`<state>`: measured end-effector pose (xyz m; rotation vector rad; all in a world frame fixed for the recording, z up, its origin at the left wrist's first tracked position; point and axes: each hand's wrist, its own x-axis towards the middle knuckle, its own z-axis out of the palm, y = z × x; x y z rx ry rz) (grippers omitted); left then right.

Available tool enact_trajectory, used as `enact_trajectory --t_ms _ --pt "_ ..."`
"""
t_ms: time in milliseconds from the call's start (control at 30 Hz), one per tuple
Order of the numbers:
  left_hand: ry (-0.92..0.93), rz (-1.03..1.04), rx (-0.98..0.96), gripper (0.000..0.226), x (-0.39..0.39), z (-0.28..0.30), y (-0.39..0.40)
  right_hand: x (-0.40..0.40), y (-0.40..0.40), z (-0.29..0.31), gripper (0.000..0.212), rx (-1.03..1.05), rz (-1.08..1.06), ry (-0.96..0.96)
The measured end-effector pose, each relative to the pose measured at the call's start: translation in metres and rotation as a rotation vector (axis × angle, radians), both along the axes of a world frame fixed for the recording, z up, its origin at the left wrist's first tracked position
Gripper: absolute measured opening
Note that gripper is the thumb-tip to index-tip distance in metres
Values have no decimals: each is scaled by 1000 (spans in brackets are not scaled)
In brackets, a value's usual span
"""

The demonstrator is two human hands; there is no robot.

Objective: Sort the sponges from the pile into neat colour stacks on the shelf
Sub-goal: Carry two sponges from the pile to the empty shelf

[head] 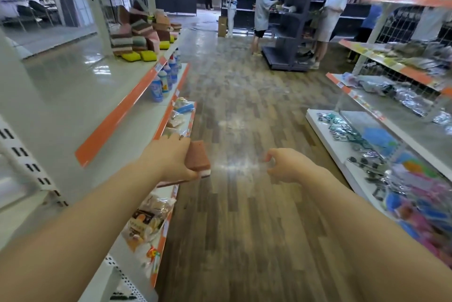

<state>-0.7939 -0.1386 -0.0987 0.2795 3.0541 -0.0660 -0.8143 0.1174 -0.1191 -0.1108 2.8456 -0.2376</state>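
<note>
While a brown sponge (197,158) is being gripped by the left hand (171,158) beyond the shelf (117,108) edge, the right hand (286,166) (loosely curled, empty) is being held over open floor (244,106)

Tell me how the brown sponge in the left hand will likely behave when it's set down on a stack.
The brown sponge looks like a flat slab with a pale layer underneath, so it will probably lie stable and not roll. The left hand holds it in a one-handed grip, so it is likely light. Being foam, it may squash slightly, and the leaning sponge pile suggests stacks topple easily.
</note>
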Motion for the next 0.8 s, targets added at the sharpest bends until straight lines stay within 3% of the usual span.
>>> enact_trajectory --t_ms 500,800 --pt "-78 39 23 83 -188 -29 -7 -184 -7 -12 36 10 35 -10" --pt "-106 180 169 75 -321 -20 -42 -324 -27 1 36 33 71 -11"
